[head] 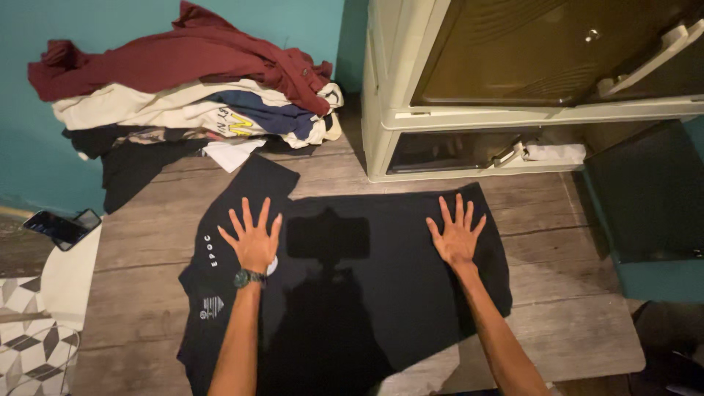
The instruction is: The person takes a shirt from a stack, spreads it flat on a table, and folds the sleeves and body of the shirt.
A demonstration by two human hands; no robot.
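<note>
A black T-shirt (381, 293) with small white print on its left side lies spread flat on a wooden surface (139, 242). My left hand (253, 238), with a dark wristwatch on the wrist, presses flat on the shirt's upper left, fingers spread. On the shirt's upper right, my right hand (456, 235) lies flat in the same way. Neither hand grips anything. A shadow of my head and camera falls across the middle of the shirt.
A heap of clothes (191, 95) in maroon, cream, navy and black sits at the back left against a teal wall. A cream plastic drawer cabinet (513, 117) stands at the back right. Two phones (62, 226) lie at the left edge.
</note>
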